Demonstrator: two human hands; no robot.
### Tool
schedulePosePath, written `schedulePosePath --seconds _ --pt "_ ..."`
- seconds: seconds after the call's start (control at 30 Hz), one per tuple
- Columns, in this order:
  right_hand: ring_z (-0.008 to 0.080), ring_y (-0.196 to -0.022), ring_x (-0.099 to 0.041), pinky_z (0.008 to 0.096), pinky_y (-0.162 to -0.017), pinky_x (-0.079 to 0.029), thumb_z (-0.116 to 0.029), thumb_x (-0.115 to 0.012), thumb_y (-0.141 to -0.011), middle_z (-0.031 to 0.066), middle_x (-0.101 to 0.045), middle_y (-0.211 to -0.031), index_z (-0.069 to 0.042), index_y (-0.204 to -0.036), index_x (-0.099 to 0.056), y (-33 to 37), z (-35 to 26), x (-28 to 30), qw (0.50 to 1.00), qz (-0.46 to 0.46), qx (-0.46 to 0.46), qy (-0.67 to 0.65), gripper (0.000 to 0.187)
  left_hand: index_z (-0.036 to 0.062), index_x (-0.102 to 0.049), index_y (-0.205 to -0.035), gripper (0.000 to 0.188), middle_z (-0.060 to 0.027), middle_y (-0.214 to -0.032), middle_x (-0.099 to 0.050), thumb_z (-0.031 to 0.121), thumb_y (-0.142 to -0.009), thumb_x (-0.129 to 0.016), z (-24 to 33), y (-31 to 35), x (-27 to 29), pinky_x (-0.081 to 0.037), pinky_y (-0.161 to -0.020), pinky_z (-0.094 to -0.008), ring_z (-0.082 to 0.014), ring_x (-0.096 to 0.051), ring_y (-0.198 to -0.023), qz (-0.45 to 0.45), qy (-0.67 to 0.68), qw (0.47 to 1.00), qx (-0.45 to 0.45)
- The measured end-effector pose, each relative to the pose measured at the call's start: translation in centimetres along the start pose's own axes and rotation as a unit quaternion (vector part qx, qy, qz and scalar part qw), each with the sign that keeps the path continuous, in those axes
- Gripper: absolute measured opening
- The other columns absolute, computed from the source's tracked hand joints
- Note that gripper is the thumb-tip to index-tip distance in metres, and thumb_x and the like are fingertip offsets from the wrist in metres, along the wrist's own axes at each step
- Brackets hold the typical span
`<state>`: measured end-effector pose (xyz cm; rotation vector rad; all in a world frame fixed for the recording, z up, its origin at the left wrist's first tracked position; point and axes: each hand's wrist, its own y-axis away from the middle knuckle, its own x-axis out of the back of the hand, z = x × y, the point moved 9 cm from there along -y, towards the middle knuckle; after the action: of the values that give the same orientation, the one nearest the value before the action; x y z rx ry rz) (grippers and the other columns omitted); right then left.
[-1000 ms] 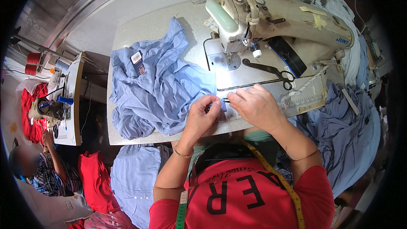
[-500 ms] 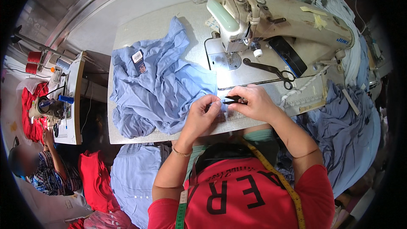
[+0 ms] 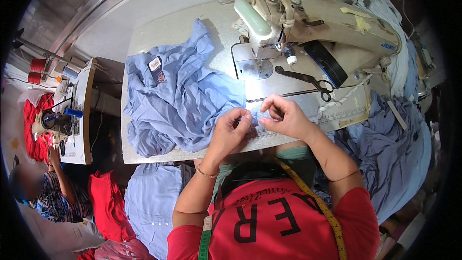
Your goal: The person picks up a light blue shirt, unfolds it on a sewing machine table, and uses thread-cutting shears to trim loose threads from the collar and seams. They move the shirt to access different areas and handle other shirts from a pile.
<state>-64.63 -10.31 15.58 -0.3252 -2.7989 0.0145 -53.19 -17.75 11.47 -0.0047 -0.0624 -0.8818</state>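
Note:
A rumpled light-blue garment (image 3: 168,91) with a dark hang tag (image 3: 157,70) covers the left half of the sewing table. At its lower right corner my left hand (image 3: 232,129) is closed, thumb against forefinger, pinching the garment's edge. My right hand (image 3: 288,119) hovers just to the right. Its thumb and forefinger are apart while the other fingers curl inward; whatever may lie in the palm is hidden. Beyond the hands stands a sewing machine (image 3: 267,33), its needle area above the metal plate. Black-handled scissors (image 3: 308,81) lie right of that plate.
A dark phone (image 3: 325,63) rests beside the scissors. More blue cloth (image 3: 385,149) is heaped at the right, and folded blue cloth (image 3: 153,202) and red cloth (image 3: 108,204) sit below the table's left edge. Another person (image 3: 60,188) works at a second machine, far left.
The black pointed tool seen earlier in my right hand no longer shows. My right thumb and forefinger have parted. My left hand keeps its pinch in nearly the same place.

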Motion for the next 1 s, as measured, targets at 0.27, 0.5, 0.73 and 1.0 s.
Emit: schedulePosePath --seconds 0.27,0.5,0.73,1.0 --pt "0.0295 -0.059 -0.059 0.0378 -0.052 -0.043 -0.020 -0.066 -0.074 0.0100 -0.059 -0.064 -0.010 -0.085 -0.060 0.4 -2.3 -0.5 0.971 0.061 0.065 0.223 0.016 0.0015 -0.061 -0.084 0.012 0.0068 -0.068 -0.051 0.012 -0.090 -0.058 -0.2 0.0 -0.1 -0.036 -0.054 -0.0173 -0.0009 -0.044 -0.061 0.002 -0.017 1.000 -0.025" --pt "0.0251 -0.059 -0.060 0.0349 -0.057 -0.043 -0.014 -0.068 -0.067 0.0072 -0.059 -0.065 -0.009 -0.082 -0.058 0.7 -4.1 -1.4 0.926 0.093 0.206 0.301 0.019 0.0002 -0.061 -0.083 0.012 0.0063 -0.067 -0.052 0.011 -0.089 -0.058 0.8 0.2 -0.1 -0.036 -0.052 -0.0180 -0.0009 -0.044 -0.060 0.024 -0.056 0.997 -0.046" --pt "0.0243 -0.054 -0.055 0.0348 -0.054 -0.040 -0.012 -0.067 -0.068 0.0078 -0.055 -0.060 -0.009 -0.082 -0.058 0.3 -1.6 1.2 0.962 0.118 0.118 0.217 0.016 -0.0011 -0.061 -0.083 0.015 0.0013 -0.067 -0.055 0.012 -0.088 -0.058 0.6 0.2 0.4 -0.039 -0.055 -0.0214 -0.0043 -0.047 -0.060 0.030 -0.041 0.999 -0.017" --pt "0.0198 -0.055 -0.051 0.0317 -0.053 -0.038 -0.023 -0.074 -0.073 0.0043 -0.051 -0.060 -0.010 -0.083 -0.061 0.3 -3.3 -0.4 0.960 0.090 0.167 0.208 0.021 -0.0016 -0.061 -0.086 0.016 -0.0014 -0.070 -0.055 0.013 -0.089 -0.057 0.0 0.1 0.3 -0.041 -0.058 -0.0230 -0.0066 -0.049 -0.063 0.017 -0.028 0.999 -0.011"
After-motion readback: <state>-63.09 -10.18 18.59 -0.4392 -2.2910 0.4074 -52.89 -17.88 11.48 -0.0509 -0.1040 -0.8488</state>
